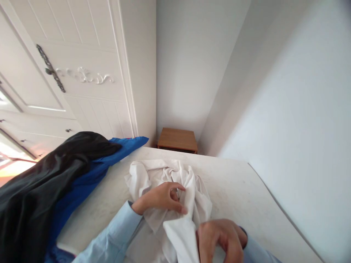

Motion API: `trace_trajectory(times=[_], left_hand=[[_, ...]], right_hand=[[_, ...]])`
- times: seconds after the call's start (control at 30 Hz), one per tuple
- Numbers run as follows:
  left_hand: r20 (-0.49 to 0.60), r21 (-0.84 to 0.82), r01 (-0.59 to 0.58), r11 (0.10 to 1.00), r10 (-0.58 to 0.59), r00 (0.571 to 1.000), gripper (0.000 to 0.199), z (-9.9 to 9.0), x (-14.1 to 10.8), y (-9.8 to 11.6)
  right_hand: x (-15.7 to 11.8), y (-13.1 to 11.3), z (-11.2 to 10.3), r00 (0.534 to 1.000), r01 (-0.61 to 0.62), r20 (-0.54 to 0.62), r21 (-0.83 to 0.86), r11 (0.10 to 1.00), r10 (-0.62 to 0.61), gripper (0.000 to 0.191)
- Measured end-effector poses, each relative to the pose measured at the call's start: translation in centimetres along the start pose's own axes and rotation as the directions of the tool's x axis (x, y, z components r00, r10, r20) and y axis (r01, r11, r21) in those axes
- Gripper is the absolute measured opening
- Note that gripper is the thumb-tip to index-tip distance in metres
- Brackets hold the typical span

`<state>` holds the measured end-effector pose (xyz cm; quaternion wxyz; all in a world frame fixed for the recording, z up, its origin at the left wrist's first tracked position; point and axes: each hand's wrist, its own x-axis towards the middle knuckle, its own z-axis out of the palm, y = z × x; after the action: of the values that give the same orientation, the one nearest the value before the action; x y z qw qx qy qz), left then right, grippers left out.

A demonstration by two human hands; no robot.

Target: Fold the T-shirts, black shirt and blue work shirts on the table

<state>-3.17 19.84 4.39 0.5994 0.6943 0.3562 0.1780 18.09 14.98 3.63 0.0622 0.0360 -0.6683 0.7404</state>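
A crumpled white cloth garment [189, 182] lies on the pale tabletop, in loose folds. My left hand [166, 197] rests over its middle, thumb and forefinger curved apart and touching a raised fold; its other fingers are partly hidden. At the lower edge of the view, my right hand [219, 239] is closed with bent fingers on a lifted part of the white garment. The fingertips of that hand are partly out of sight behind the knuckles. Which kind of garment this is I cannot tell.
Black cloth [68, 164] and blue cloth [82, 195] are heaped along the left of the pale tabletop [233, 182]. A white wardrobe [90, 47] stands behind them. Beyond the far edge is a small brown wooden stand [177, 138]. A plain wall [301, 109] borders the right side.
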Motion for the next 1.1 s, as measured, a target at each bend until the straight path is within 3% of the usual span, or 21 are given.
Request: trace_trajectory(times=[0.07,0.17,0.3,0.4,0.53,0.6,0.67,0.7,0.77,0.83,0.87,0.93,0.97,1.03,1.1], left_hand=[[-0.038,0.078,0.017,0.997,-0.014,0.999,0.07,0.1,0.1,-0.4],[-0.06,0.17,-0.005,0.986,0.016,0.998,0.037,0.2,0.0,0.0],[-0.014,0.254,-0.033,0.967,0.038,0.999,0.056,0.3,-0.3,1.2],[-0.057,0.264,-0.038,0.964,0.055,0.997,0.044,0.7,-0.5,1.4],[-0.12,0.167,-0.108,0.98,0.129,0.984,0.022,1.0,-0.7,1.3],[-0.137,-0.007,-0.103,0.995,0.101,0.985,0.02,0.7,-0.8,1.5],[-0.182,-0.266,-0.099,0.959,0.051,0.982,0.02,0.0,-1.1,1.9],[-0.22,-0.405,-0.114,0.907,0.025,0.975,0.022,-0.4,-1.4,2.2],[-0.333,-0.621,-0.195,0.759,-0.031,0.942,0.026,-1.3,-2.1,3.0],[-0.459,-0.704,-0.313,0.638,-0.072,0.886,0.029,-1.9,-2.9,4.2],[-0.513,-0.707,-0.369,0.603,-0.079,0.855,0.028,-2.0,-3.3,4.9],[-0.59,-0.683,-0.454,0.572,-0.065,0.805,0.026,-2.1,-4.2,6.2],[-0.595,-0.677,-0.468,0.567,-0.049,0.802,0.027,-2.0,-4.6,6.7],[-0.559,-0.682,-0.449,0.577,-0.016,0.829,0.033,-1.8,-5.3,7.3],[-0.599,-0.639,-0.46,0.616,-0.023,0.8,0.044,-1.7,-5.7,7.2]], right_hand=[[-0.5,0.0,-0.1,0.999,0.011,-0.044,0.027,1.0,-0.01,0.061],[-1.7,-1.0,-0.2,0.987,0.004,-0.158,0.083,0.997,0.01,0.055],[-1.9,-1.6,-0.4,0.986,0.081,-0.164,0.238,0.968,-0.042,0.053],[-1.0,-1.2,-0.2,0.991,0.093,-0.126,0.324,0.941,-0.055,0.052],[-0.2,-1.6,0.3,0.984,0.164,-0.119,0.359,0.919,-0.129,0.038],[-0.2,-2.2,0.3,0.95,0.274,-0.235,0.325,0.905,-0.203,0.033],[-0.5,-2.8,-0.1,0.844,0.375,-0.488,0.237,0.897,-0.224,0.029],[-0.6,-3.0,-0.5,0.747,0.399,-0.634,0.184,0.898,-0.203,0.027],[-1.0,-3.2,-1.6,0.501,0.385,-0.858,0.102,0.917,-0.114,0.028],[-1.4,-2.8,-3.1,0.292,0.302,-0.955,0.052,0.952,-0.041,0.036],[-1.6,-2.5,-3.8,0.22,0.245,-0.975,0.03,0.969,-0.026,0.042],[-1.9,-1.6,-5.2,0.137,0.136,-0.99,-0.016,0.991,-0.034,0.051],[-2.0,-1.1,-5.8,0.114,0.096,-0.992,-0.04,0.995,-0.051,0.055],[-2.1,-0.4,-6.8,0.094,0.037,-0.991,-0.089,0.995,-0.092,0.059],[-2.2,0.1,-7.3,0.08,-0.032,-0.983,-0.166,0.986,-0.163,0.058]])
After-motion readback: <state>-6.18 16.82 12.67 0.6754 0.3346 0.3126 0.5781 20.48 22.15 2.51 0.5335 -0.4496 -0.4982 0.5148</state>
